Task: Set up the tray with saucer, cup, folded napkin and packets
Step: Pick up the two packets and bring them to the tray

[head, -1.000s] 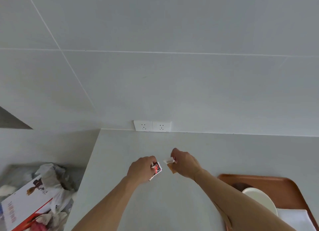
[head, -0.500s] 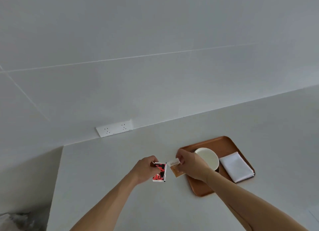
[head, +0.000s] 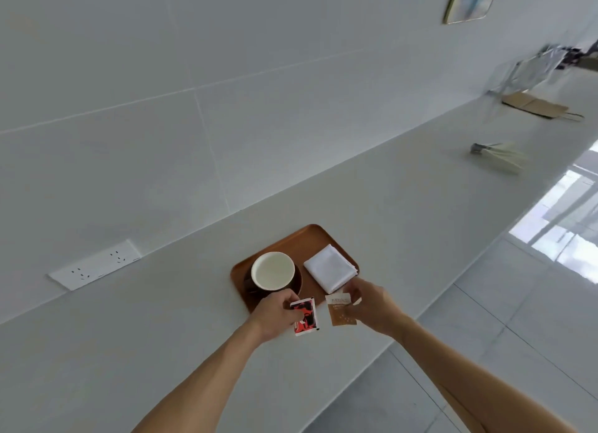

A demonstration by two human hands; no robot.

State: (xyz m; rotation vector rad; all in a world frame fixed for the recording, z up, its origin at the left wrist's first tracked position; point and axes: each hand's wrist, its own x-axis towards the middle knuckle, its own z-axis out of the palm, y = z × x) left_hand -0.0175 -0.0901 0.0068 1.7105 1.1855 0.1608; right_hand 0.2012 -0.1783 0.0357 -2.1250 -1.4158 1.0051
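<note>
A brown tray point(head: 304, 240) lies on the white counter. On its left half a white cup point(head: 272, 274) stands on a dark saucer point(head: 298, 282). A folded white napkin point(head: 330, 270) lies on the tray's right half. My left hand point(head: 275, 313) pinches a red, black and white packet point(head: 305, 316) over the tray's near edge. My right hand point(head: 369, 304) pinches a brown and white packet point(head: 339, 309) just right of it, below the napkin. Both packets are held above the near rim.
The white counter point(head: 161, 329) runs along a tiled wall with a double socket point(head: 95, 264) at left. Far right on the counter lie a brown paper bag point(head: 534, 105) and a pale bundle point(head: 500, 156). The counter's edge drops to a tiled floor point(head: 517, 303) at right.
The view has swung right. Both hands have carried their packets from the bare counter near the sockets over to the tray's near edge.
</note>
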